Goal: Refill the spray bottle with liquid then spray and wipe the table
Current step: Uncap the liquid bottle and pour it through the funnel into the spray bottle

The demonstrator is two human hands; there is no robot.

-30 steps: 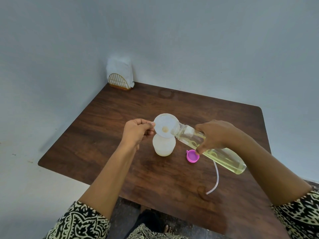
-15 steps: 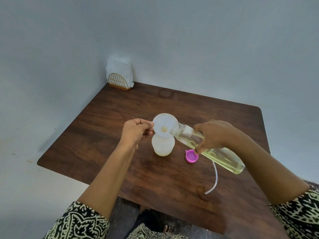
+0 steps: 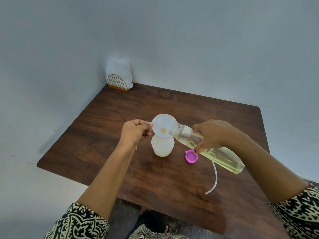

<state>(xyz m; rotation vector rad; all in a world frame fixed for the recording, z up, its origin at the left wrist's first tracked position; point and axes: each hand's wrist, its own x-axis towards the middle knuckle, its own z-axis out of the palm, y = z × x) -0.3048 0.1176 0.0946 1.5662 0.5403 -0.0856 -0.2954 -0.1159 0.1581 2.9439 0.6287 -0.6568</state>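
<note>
Pouring refill liquid through the funnel into the spray bottle.

From my remote seat, the spray bottle (image 3: 162, 147) stands upright mid-counter (image 3: 107, 161) with the funnel (image 3: 164, 125) seated in its neck. The left hand (image 3: 136, 133) has its fingers curled, pinching the funnel's tab. The right hand (image 3: 214, 135) has its fingers wrapped round the refill bottle (image 3: 224, 157), which is tipped low with its mouth at the funnel's rim. I cannot make out a stream. My worries are these: the mouth sits at the rim's edge, so a steeper tilt could send liquid over the side onto the counter. A surge could flood the narrow funnel hole. A tug on the tab might tip the light, nearly empty spray bottle. The pink cap (image 3: 191, 156) and tube (image 3: 214, 176) lie just under the right hand and could get knocked.
</note>
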